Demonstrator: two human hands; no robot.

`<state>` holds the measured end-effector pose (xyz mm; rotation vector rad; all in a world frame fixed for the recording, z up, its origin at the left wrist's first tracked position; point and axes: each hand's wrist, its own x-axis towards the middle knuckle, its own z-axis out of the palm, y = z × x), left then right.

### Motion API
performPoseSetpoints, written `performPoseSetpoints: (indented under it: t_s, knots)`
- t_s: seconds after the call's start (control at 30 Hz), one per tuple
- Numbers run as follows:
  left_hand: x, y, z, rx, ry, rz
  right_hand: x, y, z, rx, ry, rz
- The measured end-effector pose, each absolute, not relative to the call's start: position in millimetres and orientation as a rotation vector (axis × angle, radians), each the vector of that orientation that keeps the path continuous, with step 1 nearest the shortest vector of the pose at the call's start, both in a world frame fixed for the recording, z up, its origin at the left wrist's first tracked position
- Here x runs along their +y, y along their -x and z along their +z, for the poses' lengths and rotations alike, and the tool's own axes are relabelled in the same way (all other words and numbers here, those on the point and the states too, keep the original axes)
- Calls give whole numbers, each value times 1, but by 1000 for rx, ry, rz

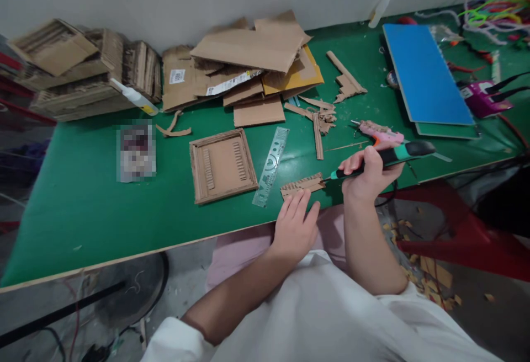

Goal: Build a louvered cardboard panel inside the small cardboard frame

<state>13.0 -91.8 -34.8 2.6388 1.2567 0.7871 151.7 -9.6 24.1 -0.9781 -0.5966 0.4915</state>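
Observation:
A small corrugated cardboard strip [303, 185] lies near the front edge of the green table. My left hand [296, 221] rests with spread fingers, its fingertips on the strip's lower edge. In my right hand [368, 171] is a black and green pen-like tool [389, 158], gripped in closed fingers, with its tip at the strip's right end. Left of the strip lies a clear ruler [271, 168], tilted. Beyond it sits a square cardboard tray [223, 166] with ridged strips inside. A pink glue gun [381, 132] lies just past my right hand.
Cardboard sheets [248, 47] are piled at the back, with cardboard frames [83, 75] and a white glue bottle [138, 100] to their left. Scraps [318, 136] lie mid-table. A blue board [428, 75] is at right. A red chair [459, 235] stands below the table's right side.

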Motion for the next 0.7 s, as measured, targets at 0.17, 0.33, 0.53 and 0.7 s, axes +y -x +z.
performPoseSetpoints:
  t_s: [0.17, 0.33, 0.53, 0.7]
  knots:
    - [-89, -17, -34, 1217, -2634, 768, -11, -152, 23, -617, 958, 486]
    - [-85, -20, -35, 1204, -2666, 724, -6, -170, 19, -471, 957, 597]
    - [-85, -22, -39, 1238, -2689, 770, -3, -181, 18, -277, 957, 667]
    - [-85, -21, -38, 1237, -2704, 770, 0, -170, 18, -294, 943, 766]
